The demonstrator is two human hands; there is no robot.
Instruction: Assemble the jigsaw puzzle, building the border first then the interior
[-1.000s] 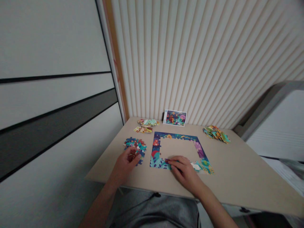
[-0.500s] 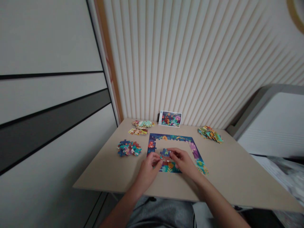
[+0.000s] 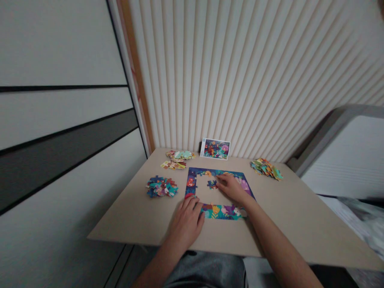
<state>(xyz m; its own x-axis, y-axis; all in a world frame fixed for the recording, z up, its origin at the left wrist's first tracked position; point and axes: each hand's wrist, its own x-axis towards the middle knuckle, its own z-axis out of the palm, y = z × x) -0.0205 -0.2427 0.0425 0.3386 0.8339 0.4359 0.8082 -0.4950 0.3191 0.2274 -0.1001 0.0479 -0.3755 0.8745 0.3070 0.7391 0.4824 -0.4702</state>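
A jigsaw border frame (image 3: 192, 185) in blue, purple and green lies on the beige table (image 3: 288, 216). My right hand (image 3: 232, 188) reaches into the frame's inside, its fingertips touching a small dark blue piece (image 3: 212, 184) near the top edge; the fingers look pinched on it. My left hand (image 3: 187, 218) lies flat with its fingers stretched out on the frame's lower left corner.
Loose piece piles lie left of the frame (image 3: 161, 187), at the back left (image 3: 178, 158) and at the back right (image 3: 266, 168). A reference picture card (image 3: 215, 148) leans on the ribbed wall. A grey-framed white surface (image 3: 345, 156) stands to the right.
My right hand has carried the blue piece from the frame's bottom edge up toward its top edge. My left hand has left the piece and settled flat on the lower left corner.
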